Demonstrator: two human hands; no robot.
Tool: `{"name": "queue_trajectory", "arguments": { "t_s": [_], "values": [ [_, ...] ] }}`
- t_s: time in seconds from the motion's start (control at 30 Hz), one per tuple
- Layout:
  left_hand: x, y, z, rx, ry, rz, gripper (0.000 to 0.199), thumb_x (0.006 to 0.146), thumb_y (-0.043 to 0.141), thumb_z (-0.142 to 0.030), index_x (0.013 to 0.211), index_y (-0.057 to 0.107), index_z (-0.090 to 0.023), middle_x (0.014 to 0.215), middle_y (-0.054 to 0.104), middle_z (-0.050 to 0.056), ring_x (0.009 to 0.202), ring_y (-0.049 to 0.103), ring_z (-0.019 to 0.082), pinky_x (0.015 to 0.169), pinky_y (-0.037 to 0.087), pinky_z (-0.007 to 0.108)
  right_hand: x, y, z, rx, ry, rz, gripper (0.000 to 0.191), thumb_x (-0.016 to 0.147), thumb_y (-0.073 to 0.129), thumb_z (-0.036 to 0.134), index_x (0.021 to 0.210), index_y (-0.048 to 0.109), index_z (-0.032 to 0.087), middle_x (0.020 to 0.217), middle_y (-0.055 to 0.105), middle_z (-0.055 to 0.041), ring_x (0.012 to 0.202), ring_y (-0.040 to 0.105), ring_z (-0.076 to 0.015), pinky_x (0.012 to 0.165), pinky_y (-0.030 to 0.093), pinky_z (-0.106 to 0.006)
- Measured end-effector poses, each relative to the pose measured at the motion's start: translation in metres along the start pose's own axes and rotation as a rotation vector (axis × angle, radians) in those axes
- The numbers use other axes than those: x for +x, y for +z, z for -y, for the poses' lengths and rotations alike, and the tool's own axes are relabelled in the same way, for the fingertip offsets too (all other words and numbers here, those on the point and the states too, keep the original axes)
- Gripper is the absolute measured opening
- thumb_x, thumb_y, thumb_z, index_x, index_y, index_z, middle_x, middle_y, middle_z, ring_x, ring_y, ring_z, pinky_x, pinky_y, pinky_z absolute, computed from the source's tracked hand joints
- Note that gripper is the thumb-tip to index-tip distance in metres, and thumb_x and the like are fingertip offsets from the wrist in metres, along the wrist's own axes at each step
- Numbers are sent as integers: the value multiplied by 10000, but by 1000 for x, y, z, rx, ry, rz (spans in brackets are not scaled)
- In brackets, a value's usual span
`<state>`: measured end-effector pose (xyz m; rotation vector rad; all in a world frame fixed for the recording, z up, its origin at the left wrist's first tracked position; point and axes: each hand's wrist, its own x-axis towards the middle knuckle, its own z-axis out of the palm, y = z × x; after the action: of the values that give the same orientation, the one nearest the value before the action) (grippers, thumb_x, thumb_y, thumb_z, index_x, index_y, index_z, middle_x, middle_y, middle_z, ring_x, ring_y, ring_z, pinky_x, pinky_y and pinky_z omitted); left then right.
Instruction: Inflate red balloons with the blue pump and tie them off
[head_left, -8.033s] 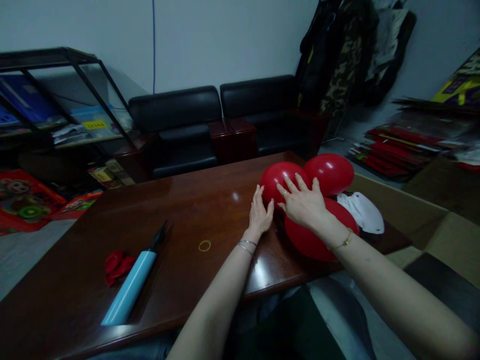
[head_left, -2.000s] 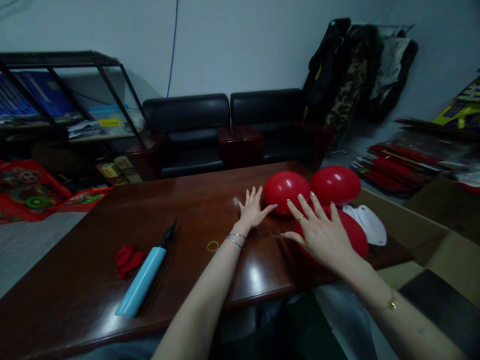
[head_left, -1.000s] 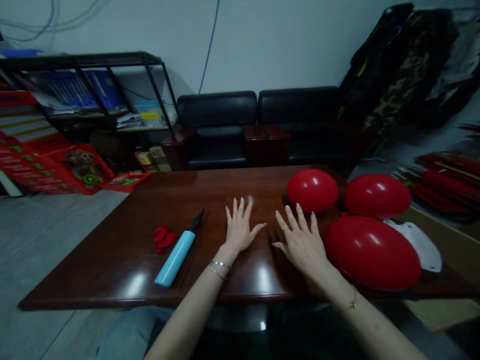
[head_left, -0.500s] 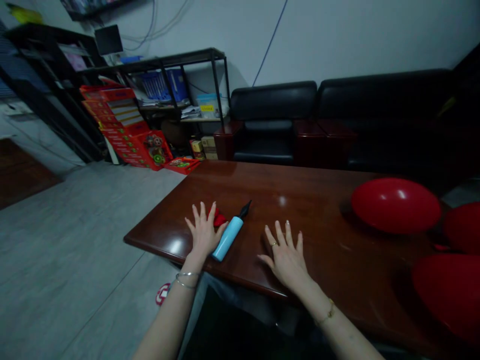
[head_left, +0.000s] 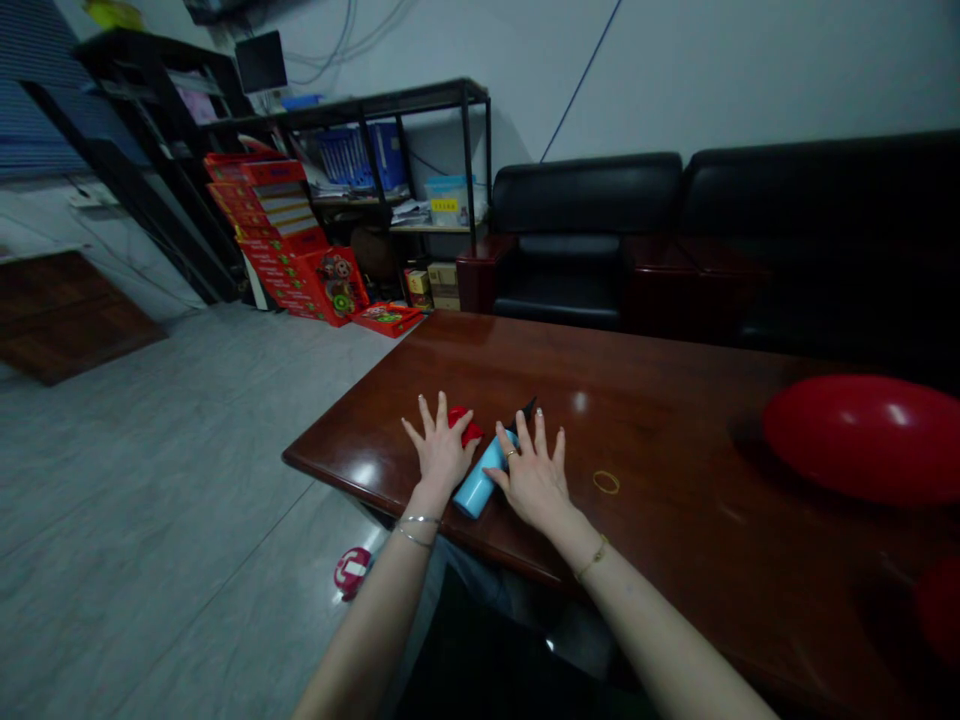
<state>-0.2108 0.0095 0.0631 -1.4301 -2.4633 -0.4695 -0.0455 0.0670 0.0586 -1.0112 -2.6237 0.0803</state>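
A light blue balloon pump (head_left: pixel 478 487) with a black nozzle lies on the brown table (head_left: pixel 637 390). My left hand (head_left: pixel 444 450) is spread with fingers apart, left of the pump and beside a small red heap (head_left: pixel 471 432), perhaps uninflated balloons, which it partly hides. My right hand (head_left: pixel 534 480) is also spread, its thumb and index finger over the pump's right side; I cannot tell whether they touch it. To the right of that hand lies a thin yellow rubber band (head_left: pixel 607 483).
An inflated red balloon (head_left: pixel 862 435) rests on the table's right side, with part of another red balloon (head_left: pixel 941 605) at the frame's edge. Behind the table stand black sofas (head_left: pixel 585 220). Red boxes (head_left: pixel 285 260) are stacked by a shelf (head_left: pixel 420 95) at the back left.
My right hand has moved left, from the bare table onto or over the pump. The rubber band it covered now shows. The view has turned, so the balloons sit farther right.
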Motion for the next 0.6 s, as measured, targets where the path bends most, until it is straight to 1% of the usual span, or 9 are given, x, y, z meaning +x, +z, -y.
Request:
{"name": "queue_trajectory", "arguments": {
  "t_s": [0.1, 0.17, 0.27, 0.33, 0.47, 0.6],
  "values": [
    [8, 7, -5, 8, 81, 0, 335, 866, 691, -408, 1189, 746, -340, 1665, 282, 55, 1556, 65, 442, 1172, 15, 774, 3, 1, 1, -3, 7, 3, 680, 973, 446, 579, 1578, 289, 308, 1695, 121, -104, 1565, 14, -404, 1198, 11, -707],
    [10, 11, -6, 0, 122, -10, 248, 858, 700, -388, 1081, 788, -324, 1651, 317, 39, 1557, 80, 435, 1176, -24, 768, 3, 2, 0, -4, 14, 7, 673, 976, 443, 575, 1575, 295, 308, 1694, 124, -106, 1564, 23, -406, 1196, 18, -711],
    [10, 17, -6, -3, 173, -40, 169, 861, 691, -349, 974, 805, -297, 1620, 381, 34, 1559, 103, 418, 1179, -60, 759, 1, 4, -1, -1, 15, 2, 665, 981, 438, 567, 1575, 298, 303, 1692, 136, -107, 1564, 29, -406, 1195, 21, -711],
    [9, 19, -6, 8, 192, -52, 146, 871, 669, -307, 914, 804, -274, 1591, 431, 40, 1557, 129, 408, 1182, -62, 756, 0, 5, -1, 3, 20, -5, 656, 984, 440, 557, 1573, 302, 303, 1690, 144, -109, 1564, 35, -403, 1194, 23, -713],
    [9, 19, -5, -9, 180, -72, 162, 887, 626, -247, 870, 787, -248, 1532, 513, 46, 1544, 202, 393, 1184, -23, 760, -2, 3, 1, 22, 27, -3, 632, 987, 453, 535, 1560, 341, 293, 1684, 169, -115, 1563, 70, -403, 1190, 39, -719],
    [9, 13, -6, -104, 114, -136, 156, 904, 618, -282, 896, 772, -256, 1520, 528, 27, 1541, 216, 389, 1179, 28, 773, -2, -3, 2, 40, 39, -22, 595, 984, 481, 507, 1526, 415, 271, 1673, 212, -128, 1564, 96, -385, 1194, 58, -713]
  ]
}}
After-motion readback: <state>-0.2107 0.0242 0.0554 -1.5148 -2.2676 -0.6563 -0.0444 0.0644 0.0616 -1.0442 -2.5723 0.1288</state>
